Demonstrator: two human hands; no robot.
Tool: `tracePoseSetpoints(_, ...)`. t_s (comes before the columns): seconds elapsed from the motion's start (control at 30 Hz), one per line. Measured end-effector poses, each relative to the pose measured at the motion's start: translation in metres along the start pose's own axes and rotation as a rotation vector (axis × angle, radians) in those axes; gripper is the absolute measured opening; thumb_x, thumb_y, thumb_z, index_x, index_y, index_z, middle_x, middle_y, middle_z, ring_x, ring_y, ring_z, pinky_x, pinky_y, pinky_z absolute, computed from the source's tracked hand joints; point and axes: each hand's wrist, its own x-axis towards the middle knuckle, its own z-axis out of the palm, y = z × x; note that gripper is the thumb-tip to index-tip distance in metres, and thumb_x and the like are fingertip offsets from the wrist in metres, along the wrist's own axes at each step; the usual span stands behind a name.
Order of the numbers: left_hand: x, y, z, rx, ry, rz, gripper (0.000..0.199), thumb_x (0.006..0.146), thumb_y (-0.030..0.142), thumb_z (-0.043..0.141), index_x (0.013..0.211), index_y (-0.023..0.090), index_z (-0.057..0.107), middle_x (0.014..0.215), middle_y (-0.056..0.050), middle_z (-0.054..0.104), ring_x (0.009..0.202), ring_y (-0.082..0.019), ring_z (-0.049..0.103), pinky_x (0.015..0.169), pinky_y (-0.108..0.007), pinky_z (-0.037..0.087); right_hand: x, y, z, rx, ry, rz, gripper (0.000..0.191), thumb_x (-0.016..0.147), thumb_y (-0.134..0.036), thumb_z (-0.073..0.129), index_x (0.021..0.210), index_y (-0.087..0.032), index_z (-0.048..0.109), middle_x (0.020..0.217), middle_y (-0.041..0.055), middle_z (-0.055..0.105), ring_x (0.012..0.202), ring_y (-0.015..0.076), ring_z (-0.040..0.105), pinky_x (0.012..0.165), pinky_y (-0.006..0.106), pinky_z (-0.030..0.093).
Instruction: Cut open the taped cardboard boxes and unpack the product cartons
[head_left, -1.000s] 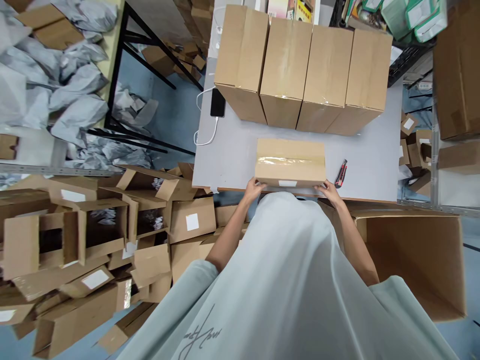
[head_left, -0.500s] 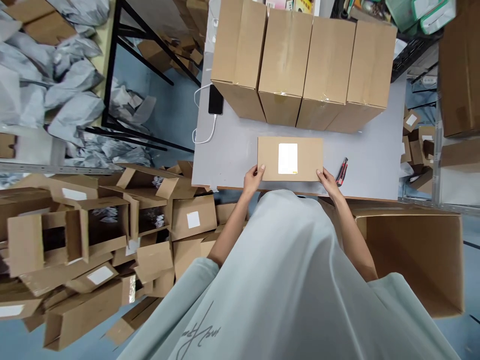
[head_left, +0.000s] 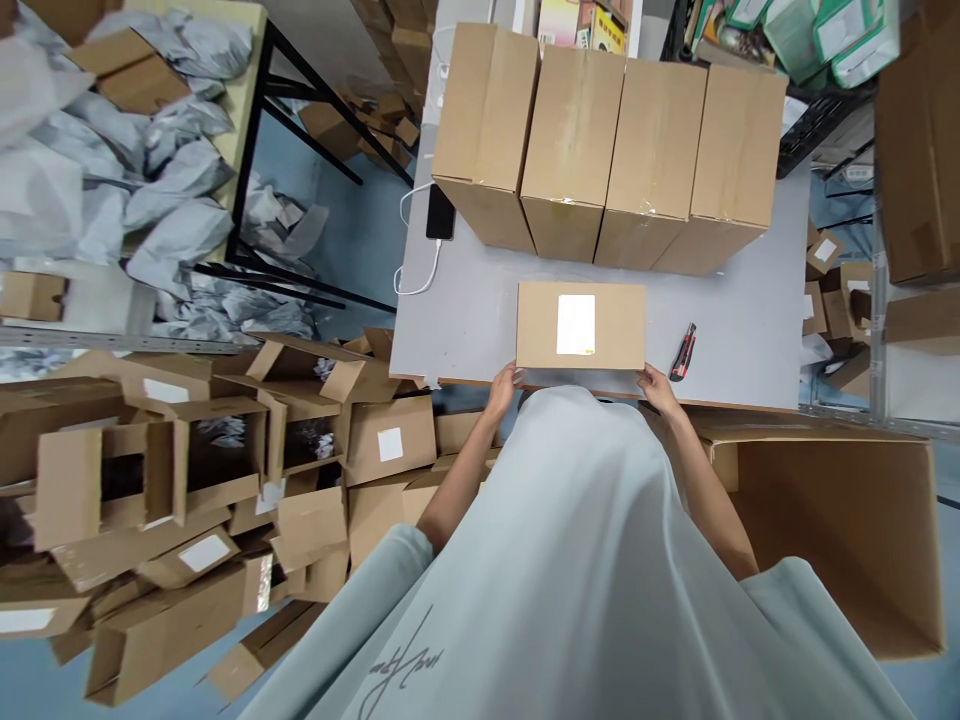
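Observation:
A small closed cardboard box with a white label is at the table's near edge, in front of my body. The fingers of my left hand are bent at its near left corner. At the near right corner, my right hand holds it in the same way. Fingertips on both sides are partly hidden by the box. A red and black utility knife lies on the table to the right of my right hand.
Several taller taped cardboard boxes stand in a row across the grey table. A phone with a white cable lies at left. Opened cartons are piled on the left floor; a large open carton stands at right.
Both hands have slid down to the box's near corners, and the thumbs no longer rest on its top face. The camera view has shifted slightly; the knife stays on the table.

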Motion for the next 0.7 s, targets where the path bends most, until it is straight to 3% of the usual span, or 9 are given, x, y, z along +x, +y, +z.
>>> tracePoseSetpoints(0.13, -0.002, 0.003, 0.005, 0.016, 0.005, 0.022, 0.056, 0.103, 0.056, 0.049, 0.134, 0.017, 0.077, 0.144, -0.019, 0.078, 0.141, -0.035, 0.073, 0.115, -0.052, 0.064, -0.004, -0.011, 0.004, -0.031, 0.007, -0.042, 0.061, 0.076, -0.068, 0.081, 0.118, -0.024, 0.086, 0.131, 0.0133, 0.088, 0.138, 0.0399, 0.075, 0.131, 0.064, 0.049)
tracePoseSetpoints(0.2, -0.004, 0.008, 0.003, 0.025, 0.023, 0.045, 0.055, 0.104, 0.054, 0.049, 0.13, 0.016, 0.079, 0.142, -0.02, 0.078, 0.137, -0.035, 0.074, 0.113, -0.051, 0.064, -0.009, -0.02, 0.002, -0.04, 0.033, -0.071, 0.061, 0.077, -0.074, 0.081, 0.111, -0.023, 0.087, 0.132, 0.0144, 0.087, 0.136, 0.0401, 0.075, 0.128, 0.061, 0.053)
tracePoseSetpoints(0.37, -0.01, 0.04, -0.005, 0.055, 0.088, 0.209, 0.05, 0.101, 0.054, 0.068, 0.135, 0.02, 0.083, 0.141, -0.015, 0.074, 0.129, -0.029, 0.072, 0.112, -0.042, 0.061, -0.02, -0.052, -0.01, -0.064, 0.146, -0.145, 0.073, 0.086, -0.081, 0.078, 0.122, -0.019, 0.089, 0.144, 0.0177, 0.082, 0.141, 0.0387, 0.072, 0.124, 0.056, 0.056)
tracePoseSetpoints(0.53, -0.011, 0.081, -0.011, 0.209, 0.201, 0.519, 0.053, 0.104, 0.06, 0.074, 0.133, 0.019, 0.088, 0.104, -0.008, 0.069, 0.101, -0.025, 0.067, 0.096, -0.036, 0.06, -0.015, -0.086, -0.016, -0.223, 0.346, -0.196, 0.076, 0.095, -0.087, 0.069, 0.12, -0.019, 0.092, 0.119, 0.0162, 0.086, 0.116, 0.0368, 0.078, 0.112, 0.056, 0.061)
tracePoseSetpoints(0.63, -0.005, 0.09, -0.011, 0.242, 0.194, 0.543, 0.049, 0.106, 0.059, 0.072, 0.128, 0.019, 0.09, 0.097, -0.007, 0.067, 0.099, -0.025, 0.066, 0.094, -0.036, 0.059, -0.006, -0.095, -0.014, -0.313, 0.359, -0.205, 0.081, 0.098, -0.09, 0.059, 0.119, -0.018, 0.093, 0.103, 0.0137, 0.085, 0.1, 0.0336, 0.077, 0.104, 0.054, 0.063)
tracePoseSetpoints(0.7, 0.001, 0.088, -0.009, 0.259, 0.192, 0.497, 0.047, 0.106, 0.056, 0.073, 0.126, 0.017, 0.09, 0.097, -0.008, 0.07, 0.098, -0.026, 0.068, 0.096, -0.038, 0.059, -0.001, -0.095, -0.009, -0.358, 0.326, -0.186, 0.085, 0.099, -0.09, 0.054, 0.117, -0.016, 0.092, 0.103, 0.0156, 0.084, 0.095, 0.0333, 0.077, 0.1, 0.054, 0.064)
